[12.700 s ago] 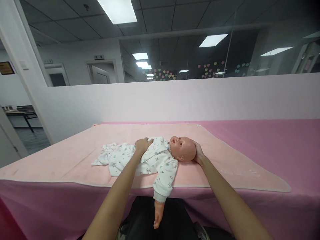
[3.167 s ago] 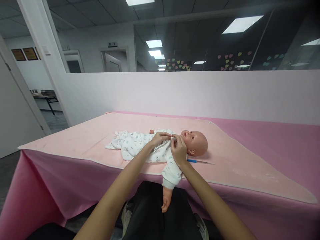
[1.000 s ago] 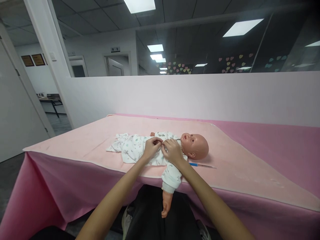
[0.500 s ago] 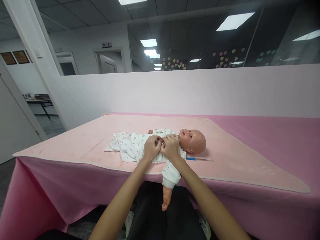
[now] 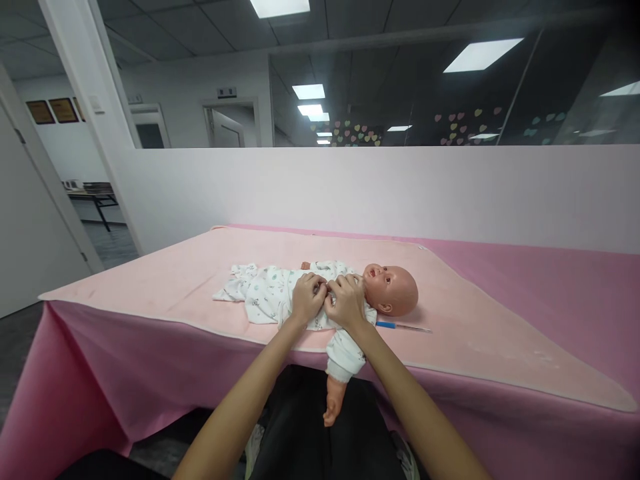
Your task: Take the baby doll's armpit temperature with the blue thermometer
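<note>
A baby doll (image 5: 395, 291) lies on its back on a peach blanket (image 5: 170, 283), head to the right, one arm hanging over the table's front edge. It wears a white printed baby outfit (image 5: 265, 300). My left hand (image 5: 307, 298) and my right hand (image 5: 346, 300) meet over the doll's chest, fingers curled and pinching the front of the outfit. What exactly lies between the fingertips is too small to make out. Beside the doll's shoulder rests a thin tool with a blue handle (image 5: 385, 325) and a slim, pale shaft.
A pink cloth (image 5: 565, 283) covers the table under the blanket and hangs down its front. Behind stands a low white wall (image 5: 350, 193) with glass above. A door (image 5: 37, 207) is at the left. My legs are under the table edge.
The view has shifted slightly, so everything sits a little lower and further right. Both hands stay pinched at the outfit's chest, with only small finger movement.
</note>
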The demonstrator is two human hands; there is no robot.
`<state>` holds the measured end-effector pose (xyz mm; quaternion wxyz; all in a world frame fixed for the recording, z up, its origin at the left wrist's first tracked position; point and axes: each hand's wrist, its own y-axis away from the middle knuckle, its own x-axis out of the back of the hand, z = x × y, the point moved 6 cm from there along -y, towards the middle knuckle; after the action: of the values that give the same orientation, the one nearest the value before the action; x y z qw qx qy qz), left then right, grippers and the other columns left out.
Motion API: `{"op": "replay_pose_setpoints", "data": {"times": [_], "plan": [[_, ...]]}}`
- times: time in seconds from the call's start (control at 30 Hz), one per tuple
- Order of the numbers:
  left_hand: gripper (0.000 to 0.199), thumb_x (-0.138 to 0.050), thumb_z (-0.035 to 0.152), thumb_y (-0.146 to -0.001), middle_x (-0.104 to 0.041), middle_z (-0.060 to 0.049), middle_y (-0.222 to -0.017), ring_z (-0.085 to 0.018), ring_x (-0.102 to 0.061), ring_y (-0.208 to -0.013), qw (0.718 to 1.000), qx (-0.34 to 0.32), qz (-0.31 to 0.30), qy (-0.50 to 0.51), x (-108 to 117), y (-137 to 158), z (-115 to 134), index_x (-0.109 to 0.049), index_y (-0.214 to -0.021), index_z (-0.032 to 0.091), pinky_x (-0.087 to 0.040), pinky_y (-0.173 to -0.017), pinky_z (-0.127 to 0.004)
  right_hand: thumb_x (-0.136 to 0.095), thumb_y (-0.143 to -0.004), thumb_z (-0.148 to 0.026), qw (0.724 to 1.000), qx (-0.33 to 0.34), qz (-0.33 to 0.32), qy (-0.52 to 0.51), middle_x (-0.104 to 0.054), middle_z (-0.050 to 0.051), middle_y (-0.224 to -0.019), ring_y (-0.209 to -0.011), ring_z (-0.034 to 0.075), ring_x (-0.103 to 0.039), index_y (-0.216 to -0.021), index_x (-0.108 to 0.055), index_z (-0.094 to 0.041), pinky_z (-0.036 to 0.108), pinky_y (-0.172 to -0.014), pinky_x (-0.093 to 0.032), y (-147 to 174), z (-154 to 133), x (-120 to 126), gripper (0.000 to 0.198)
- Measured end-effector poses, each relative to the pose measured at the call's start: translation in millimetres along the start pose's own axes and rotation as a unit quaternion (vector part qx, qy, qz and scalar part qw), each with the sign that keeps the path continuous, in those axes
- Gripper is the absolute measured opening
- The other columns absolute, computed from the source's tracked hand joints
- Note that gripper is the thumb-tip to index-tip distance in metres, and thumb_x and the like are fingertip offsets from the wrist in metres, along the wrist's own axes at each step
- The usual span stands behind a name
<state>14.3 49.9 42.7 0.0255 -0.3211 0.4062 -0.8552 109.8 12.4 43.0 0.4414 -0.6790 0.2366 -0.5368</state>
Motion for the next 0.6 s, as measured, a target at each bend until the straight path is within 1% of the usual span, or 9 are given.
{"op": "replay_pose_setpoints", "data": {"times": [0.13,0.27,0.43,0.6], "plan": [[0.022,-0.041,0.018,-0.078,-0.059,-0.003,-0.078,-0.018,-0.048,-0.083,0.999,0.018,0.023,-0.022,2.4,0.2,-2.8,-0.062,-0.071,0.020,-0.034,-0.079,-0.033,-0.047,-0.063,-0.015,0.998,0.039,-0.007,-0.046,-0.052,0.002,-0.071,-0.076,0.018,-0.043,-0.072,-0.055,-0.019,0.040,-0.089,-0.026,-0.2,-5.4,1.9,0.012],[0.024,-0.041,0.015,-0.074,-0.059,-0.003,-0.080,-0.019,-0.048,-0.084,0.999,0.014,0.014,-0.033,0.0,0.0,-6.2,-0.064,-0.069,0.020,-0.032,-0.079,-0.034,-0.046,-0.061,-0.010,0.995,0.058,-0.013,-0.080,-0.051,0.000,-0.065,-0.072,0.017,-0.043,-0.065,-0.050,-0.020,0.039,-0.090,-0.026,0.4,-8.0,2.8,0.011],[0.020,-0.041,0.015,-0.072,-0.058,-0.002,-0.080,-0.018,-0.048,-0.081,1.000,0.005,0.004,-0.008,-1.2,-0.2,-5.9,-0.060,-0.066,0.019,-0.033,-0.078,-0.032,-0.044,-0.062,-0.007,0.995,0.037,0.018,-0.093,-0.052,0.000,-0.063,-0.070,0.016,-0.044,-0.063,-0.048,-0.019,0.036,-0.086,-0.029,2.0,-4.0,4.6,0.013],[0.021,-0.038,0.018,-0.075,-0.059,-0.002,-0.078,-0.017,-0.049,-0.080,0.999,-0.002,-0.037,0.028,-1.8,-0.4,-2.3,-0.059,-0.070,0.020,-0.034,-0.078,-0.031,-0.044,-0.066,-0.008,0.995,0.010,0.043,-0.090,-0.054,0.000,-0.063,-0.070,0.016,-0.045,-0.065,-0.051,-0.019,0.034,-0.081,-0.030,2.5,0.4,5.8,0.013]]}}
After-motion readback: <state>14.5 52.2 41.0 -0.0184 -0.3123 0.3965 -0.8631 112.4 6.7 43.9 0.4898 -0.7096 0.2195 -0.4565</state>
